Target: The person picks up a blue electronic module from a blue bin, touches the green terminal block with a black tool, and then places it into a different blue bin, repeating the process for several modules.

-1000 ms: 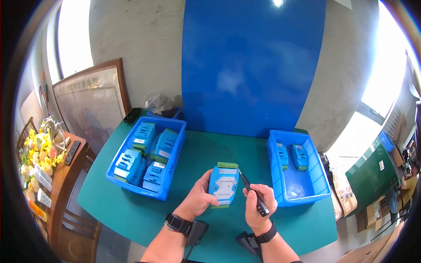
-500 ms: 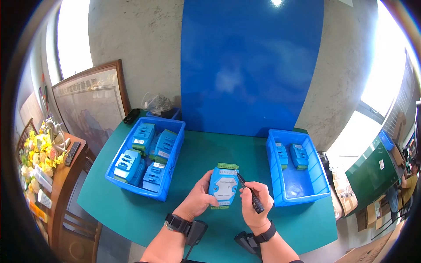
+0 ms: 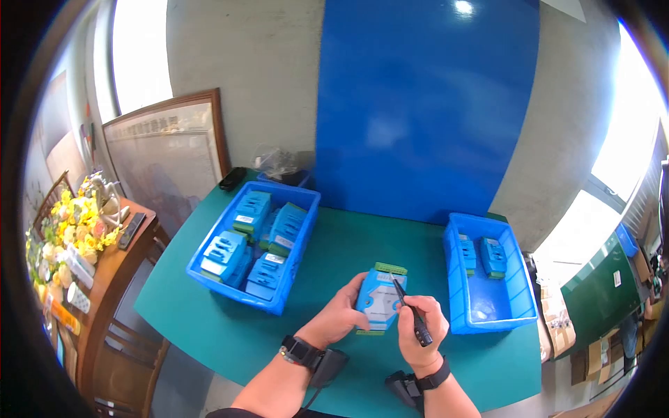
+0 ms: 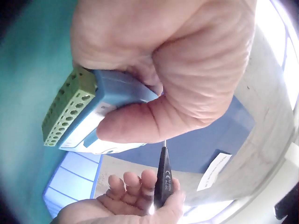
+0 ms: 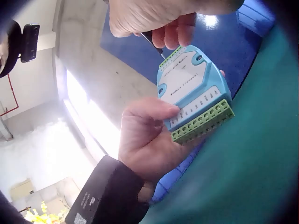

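My left hand [image 3: 340, 319] holds a light-blue electronic module [image 3: 380, 301] by its side, thumb on its labelled face. Green screw terminal blocks [image 5: 203, 122] line both short ends of the module. Between curled fingers and thumb, my right hand [image 3: 426, 331] grips a black tester screwdriver [image 4: 163, 175] with "CE" and "AC DC" printed on its handle. Its thin metal shaft points to the terminal block at the far end, with the tip close to the screw row. The left hand hides the tip in the left wrist view.
A blue bin [image 3: 296, 268] at left contains several similar modules. Another blue bin [image 3: 456, 306] at right has 2 modules at its far end. Both stand on the green table [image 3: 209, 317], against a blue panel [image 3: 418, 125]. Flowers [image 3: 80, 226] stand on a wooden side table.
The head view has turned, shifting the scene rightward. The screwdriver tip has moved left along the far terminal block. My left hand keeps its hold on the module.
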